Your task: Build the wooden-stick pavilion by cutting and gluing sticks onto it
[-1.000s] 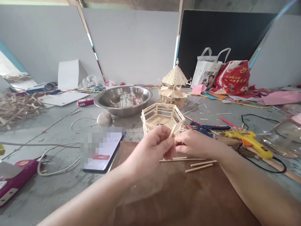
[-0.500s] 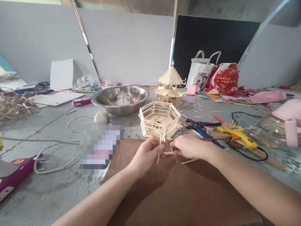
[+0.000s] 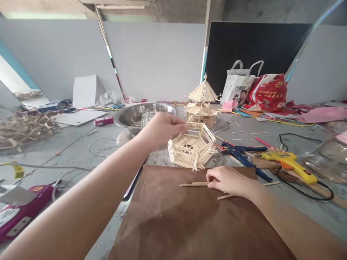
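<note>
My left hand (image 3: 165, 126) reaches over the far left rim of a hexagonal wooden-stick frame (image 3: 193, 150). Its fingertips are pinched together on a thin wooden stick, mostly hidden by the fingers. My right hand (image 3: 225, 179) rests low over the brown sheet (image 3: 173, 224), with thumb and fingers closed on the right end of thin wooden sticks (image 3: 193, 185) lying side by side. Another loose stick (image 3: 225, 197) lies under that hand. Behind the frame stands a small stick pavilion (image 3: 203, 99) with a pointed roof.
Right of the frame lie blue cutters (image 3: 238, 153) and a yellow glue gun (image 3: 290, 164) with a black cord. A steel basin (image 3: 127, 122) stands behind my left arm. At left are a purple power strip (image 3: 35, 202), white cables and a pile of sticks (image 3: 32, 131). Bags (image 3: 268, 94) stand at the back.
My left hand has lifted from the sheet's far edge and moved forward to the frame's far left side. My right hand stays near the sticks on the sheet. The view has shifted slightly left.
</note>
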The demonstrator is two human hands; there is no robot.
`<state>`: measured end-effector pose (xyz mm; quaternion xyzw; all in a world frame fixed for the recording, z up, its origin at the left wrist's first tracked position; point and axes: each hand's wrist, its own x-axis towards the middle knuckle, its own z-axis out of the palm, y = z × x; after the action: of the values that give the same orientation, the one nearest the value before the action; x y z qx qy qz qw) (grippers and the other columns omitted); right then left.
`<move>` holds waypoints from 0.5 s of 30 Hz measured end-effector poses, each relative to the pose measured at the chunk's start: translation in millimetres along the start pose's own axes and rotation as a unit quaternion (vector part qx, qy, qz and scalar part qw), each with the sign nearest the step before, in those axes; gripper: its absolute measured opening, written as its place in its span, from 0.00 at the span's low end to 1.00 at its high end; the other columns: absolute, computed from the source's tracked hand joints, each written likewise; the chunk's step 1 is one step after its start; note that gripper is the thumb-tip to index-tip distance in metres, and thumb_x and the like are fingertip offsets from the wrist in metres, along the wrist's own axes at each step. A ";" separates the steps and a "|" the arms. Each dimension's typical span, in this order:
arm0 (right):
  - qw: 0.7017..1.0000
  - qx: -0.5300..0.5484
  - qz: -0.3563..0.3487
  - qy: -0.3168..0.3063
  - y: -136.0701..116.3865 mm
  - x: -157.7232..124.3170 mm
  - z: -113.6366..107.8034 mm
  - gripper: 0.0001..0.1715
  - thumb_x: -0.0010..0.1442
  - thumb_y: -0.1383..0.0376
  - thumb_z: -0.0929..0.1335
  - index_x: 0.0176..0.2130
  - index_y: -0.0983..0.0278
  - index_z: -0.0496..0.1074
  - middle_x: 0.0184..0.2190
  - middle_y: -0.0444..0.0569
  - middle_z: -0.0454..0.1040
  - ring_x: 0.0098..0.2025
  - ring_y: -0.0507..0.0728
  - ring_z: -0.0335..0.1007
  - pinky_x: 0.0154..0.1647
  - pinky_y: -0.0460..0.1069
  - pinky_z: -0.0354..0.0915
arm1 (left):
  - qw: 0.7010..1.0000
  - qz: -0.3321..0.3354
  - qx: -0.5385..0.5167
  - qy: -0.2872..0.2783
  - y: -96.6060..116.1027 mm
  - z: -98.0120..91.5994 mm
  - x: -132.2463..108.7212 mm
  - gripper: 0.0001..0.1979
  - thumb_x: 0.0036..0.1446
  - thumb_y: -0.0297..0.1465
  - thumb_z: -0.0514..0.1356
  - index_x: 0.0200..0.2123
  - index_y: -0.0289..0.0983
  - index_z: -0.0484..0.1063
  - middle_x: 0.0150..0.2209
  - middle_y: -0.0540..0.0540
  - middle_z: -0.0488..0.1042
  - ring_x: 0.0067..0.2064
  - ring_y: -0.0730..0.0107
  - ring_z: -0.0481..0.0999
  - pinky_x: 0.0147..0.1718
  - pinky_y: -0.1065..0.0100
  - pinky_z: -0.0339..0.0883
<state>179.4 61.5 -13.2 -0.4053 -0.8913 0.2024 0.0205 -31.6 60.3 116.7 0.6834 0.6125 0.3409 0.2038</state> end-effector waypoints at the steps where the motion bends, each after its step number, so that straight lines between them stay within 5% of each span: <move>1: 1.000 0.010 0.004 0.002 0.8 0.2 1.4 0.06 0.49 0.62 0.63 0.27 0.61 0.67 0.23 0.42 0.70 0.25 0.50 0.62 0.23 0.44 0.47 | 1.000 0.009 0.029 -0.004 0.5 -0.4 14.7 0.11 0.40 0.38 0.59 0.22 0.36 0.74 0.15 0.53 0.63 0.20 0.79 0.59 0.22 0.72 0.53; 6: 0.998 0.055 0.004 0.017 0.5 -1.0 3.7 0.06 0.49 0.62 0.63 0.27 0.62 0.66 0.23 0.42 0.69 0.24 0.49 0.60 0.23 0.43 0.46 | 0.987 -0.010 0.129 -0.095 -10.4 19.8 65.6 0.09 0.39 0.35 0.58 0.18 0.35 0.73 0.17 0.51 0.66 0.21 0.76 0.61 0.22 0.71 0.53; 15: 0.996 0.077 0.014 0.030 -1.0 0.5 4.1 0.03 0.48 0.64 0.64 0.25 0.62 0.66 0.23 0.40 0.70 0.24 0.48 0.61 0.23 0.43 0.45 | 0.946 0.021 0.238 -0.220 -22.6 36.7 76.9 0.08 0.39 0.33 0.56 0.15 0.36 0.71 0.17 0.51 0.68 0.19 0.76 0.61 0.20 0.71 0.52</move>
<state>177.5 59.8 -16.7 -0.4206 -0.8663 0.2586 0.0761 -19.8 144.3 92.5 0.7828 0.6013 0.0306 0.1572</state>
